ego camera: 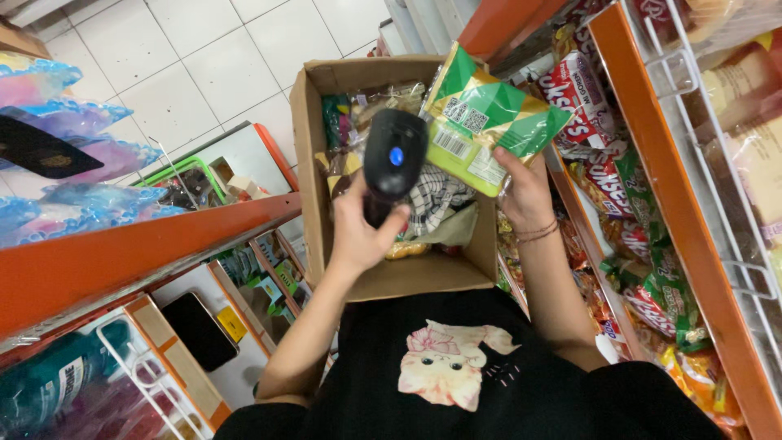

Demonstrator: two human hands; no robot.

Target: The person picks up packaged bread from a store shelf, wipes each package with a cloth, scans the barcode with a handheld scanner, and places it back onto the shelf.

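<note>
Leftmost, pale blue and violet packets [57, 155] crowd an orange shelf [138, 244], with a teal bottle [49, 383] behind a white wire rail below. Centre, the left hand [358, 232] is wrapped tight around the grip of a black barcode scanner [393, 159], its blue light facing up, held over an open cardboard box [391, 277] that rests against the person's black shirt and holds more wrapped goods. Just beside the scanner, the right hand [521, 191] pinches the lower edge of a green-and-gold snack bag [485, 122] with a diamond pattern, its back panel bearing white code squares turned toward the scanner. Judged by its puffed, crinkled film, the bag is probably light, soft and a little slippery, its contents likely breakable; a hold along a sealed edge or corner would suit it better than a squeeze across the middle. Rightmost, red, green and yellow snack bags [643, 236] fill slanted orange shelving with white wire fronts.
</note>
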